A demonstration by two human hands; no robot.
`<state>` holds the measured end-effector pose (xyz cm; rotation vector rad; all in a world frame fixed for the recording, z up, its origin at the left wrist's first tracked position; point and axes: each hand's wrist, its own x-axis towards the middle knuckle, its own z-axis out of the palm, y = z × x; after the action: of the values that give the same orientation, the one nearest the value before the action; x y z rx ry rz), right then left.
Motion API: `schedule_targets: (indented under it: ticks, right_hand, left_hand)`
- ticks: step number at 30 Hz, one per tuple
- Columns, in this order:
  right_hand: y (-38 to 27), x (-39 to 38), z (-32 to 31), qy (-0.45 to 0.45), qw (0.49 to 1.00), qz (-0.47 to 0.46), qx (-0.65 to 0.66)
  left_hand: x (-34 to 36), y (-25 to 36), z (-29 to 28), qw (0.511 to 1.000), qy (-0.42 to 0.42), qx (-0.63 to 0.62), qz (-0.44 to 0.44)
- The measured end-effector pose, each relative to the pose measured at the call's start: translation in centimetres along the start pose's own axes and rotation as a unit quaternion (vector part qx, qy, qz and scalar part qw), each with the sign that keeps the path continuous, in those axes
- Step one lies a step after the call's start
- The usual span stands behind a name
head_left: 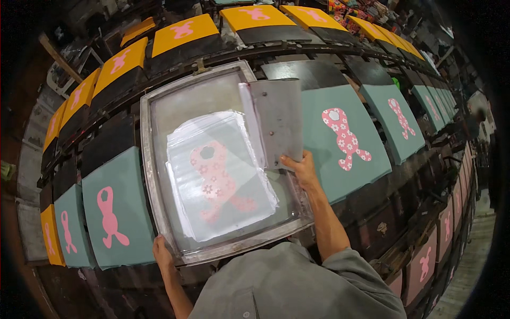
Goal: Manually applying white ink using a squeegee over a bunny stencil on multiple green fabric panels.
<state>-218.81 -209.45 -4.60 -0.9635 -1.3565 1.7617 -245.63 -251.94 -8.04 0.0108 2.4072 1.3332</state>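
A screen-printing frame (150, 175) lies tilted in front of me, its mesh showing a pale pink bunny shape with flowers and streaks of white ink around it. My left hand (162, 255) is closed on the frame's near left corner. My right hand (302, 168) grips the near end of a wide grey squeegee (277, 122). The squeegee stands over the right part of the mesh, its blade edge coated with white ink. Right of the frame lies a green fabric panel (321, 138) with a white-flowered pink bunny print; what lies beneath the frame is mostly hidden.
Another green panel (130, 212) with a plain pink bunny lies to the left. Yellow panels (186, 34) with pink prints line the far row. More green panels (393, 119) continue rightward, and pink panels (419, 268) hang at the lower right. A dark rail (223, 53) runs behind the frame.
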Motion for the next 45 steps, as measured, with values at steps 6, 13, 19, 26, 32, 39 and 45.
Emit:
schedule_targets:
  ticks: [6,13,19,26,32,39,45]
  right_hand:
    - [0.8,-0.1,-1.6,-0.009,1.000,-0.010,0.015]
    - [-3.4,1.8,1.1,-0.063,0.992,0.011,-0.111]
    - [-10.7,6.4,6.5,-0.191,0.883,-0.117,-0.412]
    - [-5.9,11.8,13.3,-0.259,0.690,-0.333,-0.589]
    - [-4.2,10.8,12.5,-0.237,0.695,-0.301,-0.609]
    - [-6.8,12.6,13.9,-0.282,0.680,-0.200,-0.646]
    - [-6.6,4.2,11.1,-0.310,0.703,-0.216,-0.602]
  left_hand:
    - [-0.3,5.6,2.1,0.996,0.006,-0.005,0.093]
    - [1.2,15.7,2.2,0.921,0.045,0.086,0.378]
    - [1.9,26.5,4.8,0.768,0.038,0.194,0.609]
    - [9.3,24.0,11.4,0.746,-0.100,0.307,0.583]
    - [10.6,21.7,13.2,0.745,-0.078,0.330,0.574]
    - [11.5,24.9,12.6,0.772,-0.129,0.340,0.522]
    - [4.7,20.5,9.4,0.788,-0.153,0.312,0.508]
